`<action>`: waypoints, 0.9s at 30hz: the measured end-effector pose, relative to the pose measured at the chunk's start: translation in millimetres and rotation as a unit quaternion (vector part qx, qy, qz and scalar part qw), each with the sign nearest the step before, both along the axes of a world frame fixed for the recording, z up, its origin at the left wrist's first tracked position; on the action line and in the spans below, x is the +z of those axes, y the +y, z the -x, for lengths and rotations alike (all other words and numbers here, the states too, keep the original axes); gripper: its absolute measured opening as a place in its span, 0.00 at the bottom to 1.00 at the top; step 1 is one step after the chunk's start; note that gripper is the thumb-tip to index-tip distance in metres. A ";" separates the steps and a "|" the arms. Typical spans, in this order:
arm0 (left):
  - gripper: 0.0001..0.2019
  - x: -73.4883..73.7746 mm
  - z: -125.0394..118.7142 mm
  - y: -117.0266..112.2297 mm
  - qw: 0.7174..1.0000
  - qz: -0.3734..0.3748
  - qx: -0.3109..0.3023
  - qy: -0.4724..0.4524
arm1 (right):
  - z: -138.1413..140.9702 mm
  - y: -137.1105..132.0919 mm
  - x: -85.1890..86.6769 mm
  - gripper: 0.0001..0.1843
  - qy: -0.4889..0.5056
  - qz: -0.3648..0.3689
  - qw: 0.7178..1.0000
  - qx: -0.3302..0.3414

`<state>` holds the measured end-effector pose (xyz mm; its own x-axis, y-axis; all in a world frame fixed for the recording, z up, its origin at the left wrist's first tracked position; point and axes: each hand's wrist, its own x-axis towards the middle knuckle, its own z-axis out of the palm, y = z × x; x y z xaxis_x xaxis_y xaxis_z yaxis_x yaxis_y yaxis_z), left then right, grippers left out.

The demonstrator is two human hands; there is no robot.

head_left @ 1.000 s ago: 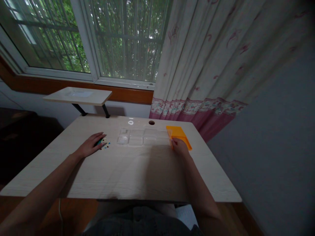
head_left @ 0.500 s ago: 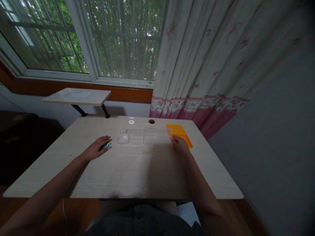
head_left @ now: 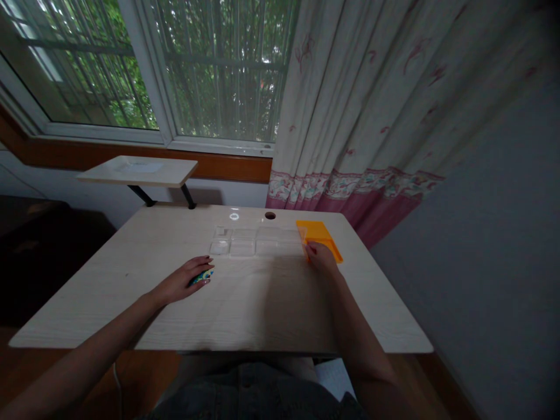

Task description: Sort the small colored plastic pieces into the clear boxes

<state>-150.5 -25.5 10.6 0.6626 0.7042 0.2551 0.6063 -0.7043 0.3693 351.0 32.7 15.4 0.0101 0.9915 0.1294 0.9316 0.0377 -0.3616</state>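
Note:
My left hand (head_left: 186,280) lies on the light wooden table (head_left: 245,315), fingers cupped over a small heap of colourful beads (head_left: 202,276), blue, green and yellow. Just beyond it sits a clear plastic box with several compartments (head_left: 256,242). My right hand (head_left: 320,258) rests at the box's right end, fingers curled on the near edge of an orange plastic lid (head_left: 318,235) that lies flat on the table.
A round cable hole (head_left: 270,215) is in the table near its far edge. A small raised shelf (head_left: 137,170) stands at the back left under the window. A patterned curtain (head_left: 371,116) hangs at the back right.
My left hand has slid the beads toward me and to the right, gathering the scattered ones under the fingers. My right hand has stayed at the orange lid.

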 end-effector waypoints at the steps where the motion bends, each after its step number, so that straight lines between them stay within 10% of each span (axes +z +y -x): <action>1: 0.21 0.1 -4.8 -1.8 1.000 0.001 -0.006 -0.003 | 0.2 -0.1 0.4 0.20 0.000 -0.001 1.000 0.000; 27: 0.20 3.8 -149.8 4.4 0.995 0.013 -0.092 -0.037 | 3.3 -3.5 8.4 0.20 0.008 0.018 1.000 0.005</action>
<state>-0.7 -21.1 14.5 0.7611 0.5793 0.2919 0.4376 -0.7907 0.4281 347.7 29.2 23.7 0.0012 0.9955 0.0945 0.9256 0.0346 -0.3768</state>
